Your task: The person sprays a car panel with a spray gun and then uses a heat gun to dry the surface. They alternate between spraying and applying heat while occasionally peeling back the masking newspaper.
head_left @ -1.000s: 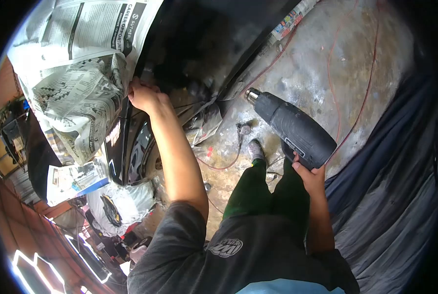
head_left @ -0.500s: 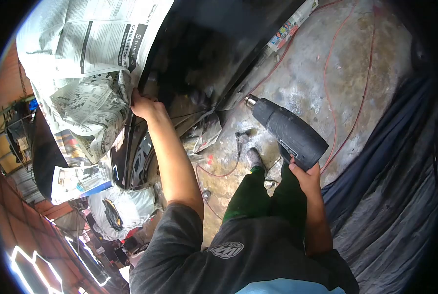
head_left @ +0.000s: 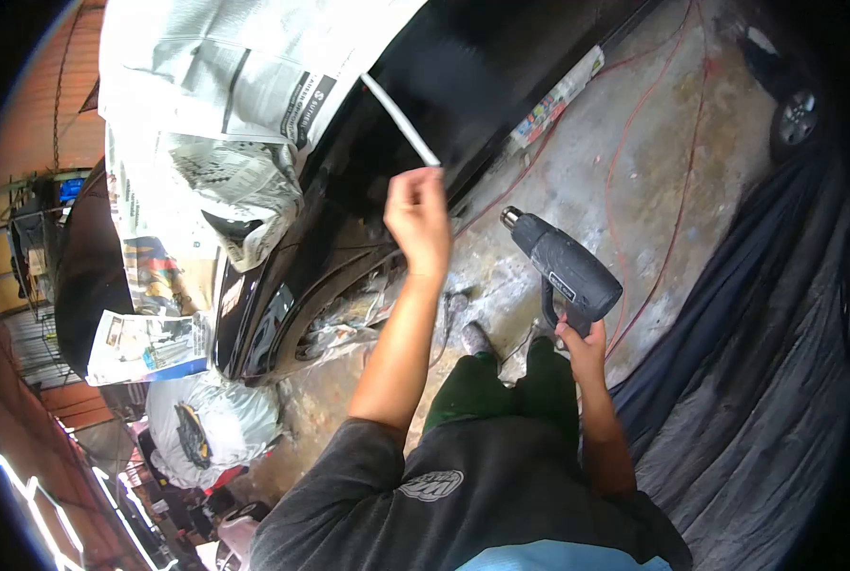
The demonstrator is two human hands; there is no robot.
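My left hand [head_left: 419,221] pinches the lower end of a narrow white strip of masking tape [head_left: 401,119]. The strip stretches taut and slanting from my fingertips to the edge of the newspaper [head_left: 196,95] covering part of a glossy black car body [head_left: 344,195]. Lower down, the paper bunches up and gapes, with a dark patch showing through. In my right hand [head_left: 585,348] is a black heat gun [head_left: 572,271], gripped by its handle. Its metal nozzle points up and left, away from the tape and over the floor.
Red hoses [head_left: 618,181] run across the stained concrete floor [head_left: 563,181]. A dark cloth cover [head_left: 739,381] drapes along the right, below a wheel [head_left: 798,119]. At lower left lies a plastic-wrapped bundle [head_left: 220,423]. More printed paper [head_left: 558,95] lines the car's lower edge.
My left hand has left the newspaper edge and moved right, drawing out a strip of tape. The paper there has opened up. The heat gun is still in my right hand, slightly lower in view.
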